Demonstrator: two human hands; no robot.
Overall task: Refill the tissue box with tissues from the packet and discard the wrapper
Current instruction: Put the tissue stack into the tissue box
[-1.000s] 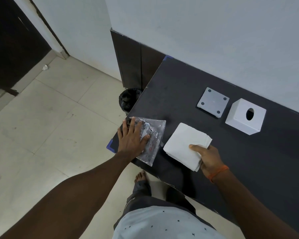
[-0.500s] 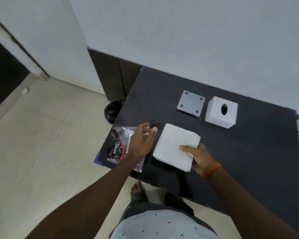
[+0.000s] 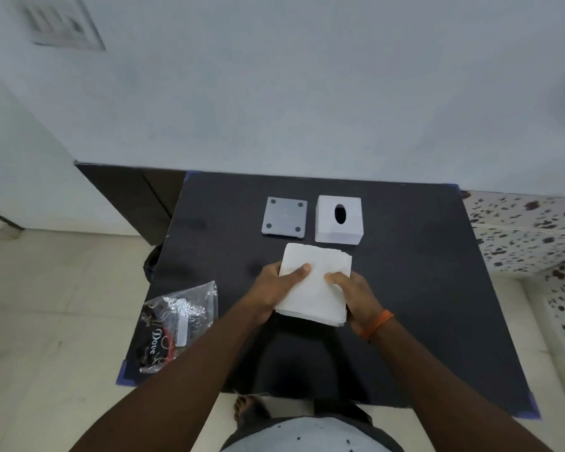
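Observation:
A white stack of tissues lies in the middle of the black table. My left hand grips its left edge with the thumb on top. My right hand grips its right near corner. Behind the stack stands the white cube tissue box, its oval slot facing up. The box's grey square base plate lies flat to its left. The clear plastic wrapper, printed in black and red, lies crumpled at the table's near left corner.
A dark waste bin stands on the floor by the table's left edge, mostly hidden. A dark cabinet sits behind it against the white wall. A speckled counter adjoins the table's right side. My feet show below the near edge.
My left hand let go of the wrapper and moved right onto the tissue stack. Both hands now hold the stack, nearer the box. The camera has swung right.

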